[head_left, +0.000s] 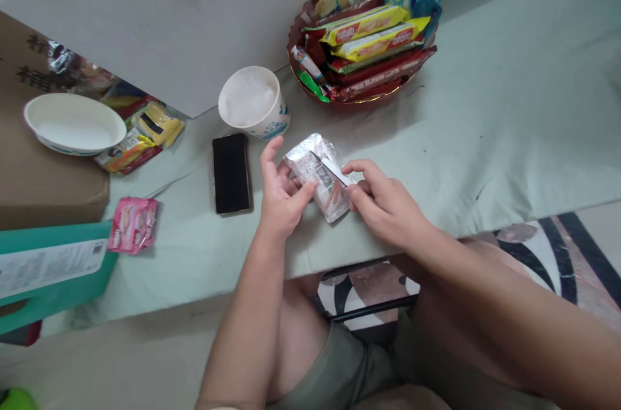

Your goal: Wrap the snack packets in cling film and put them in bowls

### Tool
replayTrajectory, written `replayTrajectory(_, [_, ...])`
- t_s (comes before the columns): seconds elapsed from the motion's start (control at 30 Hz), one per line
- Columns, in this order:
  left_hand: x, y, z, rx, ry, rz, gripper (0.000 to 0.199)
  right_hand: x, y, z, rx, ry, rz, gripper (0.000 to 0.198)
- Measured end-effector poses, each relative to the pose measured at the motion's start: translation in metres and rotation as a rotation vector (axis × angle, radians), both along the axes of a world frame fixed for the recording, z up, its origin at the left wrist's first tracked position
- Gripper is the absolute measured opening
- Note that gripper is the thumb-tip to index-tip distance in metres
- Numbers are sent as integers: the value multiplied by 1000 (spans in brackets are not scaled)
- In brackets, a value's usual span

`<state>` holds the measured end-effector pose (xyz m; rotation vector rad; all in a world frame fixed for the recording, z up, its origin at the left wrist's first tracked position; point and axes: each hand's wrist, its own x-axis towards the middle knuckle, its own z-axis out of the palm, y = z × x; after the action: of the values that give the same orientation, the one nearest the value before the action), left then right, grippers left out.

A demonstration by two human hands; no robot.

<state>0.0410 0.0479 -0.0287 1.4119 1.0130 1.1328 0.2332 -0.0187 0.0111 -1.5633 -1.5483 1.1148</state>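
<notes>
A clear-and-silver wrapped packet (pixel 317 171), roughly a rectangular block with dark print, is tilted above the cloth-covered table. My left hand (pixel 281 203) grips its left side, thumb on the front face and forefinger raised. From the right, my right hand (pixel 383 203) pinches a slim pointed white blade (pixel 330 169) between thumb and fingers. Its tip lies over the packet's upper face; whether it has cut into the wrapper, I cannot tell. A black phone (pixel 231 174) lies left of my left hand. Just beyond stands a white paper tub (pixel 279 114) with a crumpled clear film inside.
Behind on the right sits a dark red basket (pixel 373 101) of packaged snacks. At left are a white oval bowl (pixel 72 122), yellow snack packets (pixel 155 129), a pink packet (pixel 133 224), a cardboard box (pixel 53 190) and a green box (pixel 92 280). The table's front edge runs below my hands.
</notes>
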Motion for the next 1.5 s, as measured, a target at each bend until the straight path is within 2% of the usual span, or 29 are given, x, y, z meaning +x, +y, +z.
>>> replayTrajectory(0.13, [-16,12,1,55,19,201,85,9,0,4,-121,-68,65,30])
replayTrajectory(0.23, [-26,15,-1,73,61,271,76,21,2,3,-72,-141,13,28])
replayTrajectory(0.37, [-24,3,-2,145,311,137,68,42,9,-5,60,-403,-270,27])
replayTrajectory(0.5, [-18,-13,7,360,649,-3,68,56,15,-18,115,-583,-309,26])
replayTrajectory(0.6, [-20,-17,13,414,699,-35,42,56,15,-21,228,-636,-326,24])
replayTrajectory(0.67, [-22,-17,16,442,717,13,19,46,12,-19,325,-643,-340,23])
replayTrajectory(0.73, [-22,-17,19,457,731,74,5,30,8,-16,413,-587,-254,23])
replayTrajectory(0.8, [-21,-16,22,411,705,126,11,11,4,-15,457,-500,-79,27])
replayTrajectory(0.87, [-19,-16,26,269,596,200,14,-5,1,-17,453,-454,49,39])
replayTrajectory(0.97, [-20,-15,33,-101,239,328,17,-13,0,-22,406,-465,70,50])
replayTrajectory(1.03, [-23,-13,38,-360,-13,351,19,-10,2,-24,361,-462,55,51])
replayTrajectory(1.1, [-25,-11,42,-503,-151,359,20,-5,3,-23,326,-428,55,48])
replayTrajectory(1.23, [-23,-10,43,-438,-144,450,18,0,5,-18,346,-332,10,22])
replayTrajectory(1.3, [-21,-10,41,-400,-119,473,18,1,6,-15,347,-304,-23,18])
replayTrajectory(1.37, [-21,-10,39,-388,-112,481,17,2,6,-13,329,-293,-69,18])
replayTrajectory(1.5, [-21,-9,41,-395,-131,489,15,5,8,-9,305,-299,-177,35])
